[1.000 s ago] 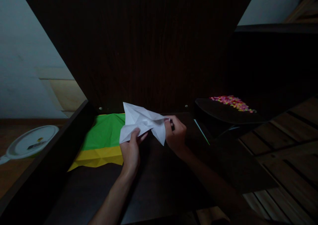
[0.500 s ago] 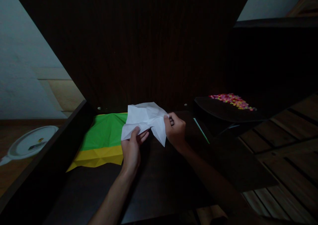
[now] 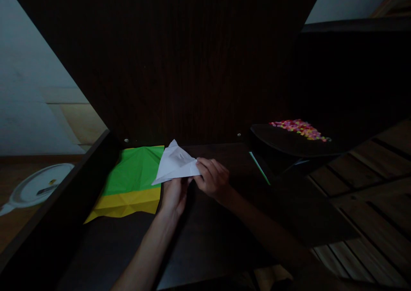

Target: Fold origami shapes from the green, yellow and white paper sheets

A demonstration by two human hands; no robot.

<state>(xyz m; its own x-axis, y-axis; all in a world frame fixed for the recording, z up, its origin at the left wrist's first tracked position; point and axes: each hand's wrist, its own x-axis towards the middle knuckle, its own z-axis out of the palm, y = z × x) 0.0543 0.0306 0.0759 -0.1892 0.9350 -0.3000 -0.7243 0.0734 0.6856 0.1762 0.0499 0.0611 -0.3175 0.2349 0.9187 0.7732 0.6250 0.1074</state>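
A creased sheet of white paper (image 3: 176,162), partly folded over itself, is held up above the dark surface between both hands. My left hand (image 3: 174,194) grips it from below, its fingertips hidden under the paper. On the right side, my right hand (image 3: 212,176) pinches the paper's edge with thumb and curled fingers. Left of the hands lie a creased green sheet of paper (image 3: 135,171) and a yellow sheet (image 3: 128,203), the green one on top. The white paper overlaps the green sheet's right edge in the view.
A narrow green-and-white strip (image 3: 259,167) lies to the right. Beyond it, many small pink, red and yellow pieces (image 3: 300,129) are heaped on a dark rounded shelf (image 3: 266,138). A dark raised board (image 3: 58,201) borders the left side; a white lid-like object (image 3: 41,186) sits past it.
The white paper has gone from spread out with a hanging corner to a more compact folded shape. My right hand has moved left, close to my left hand, which now reaches underneath.
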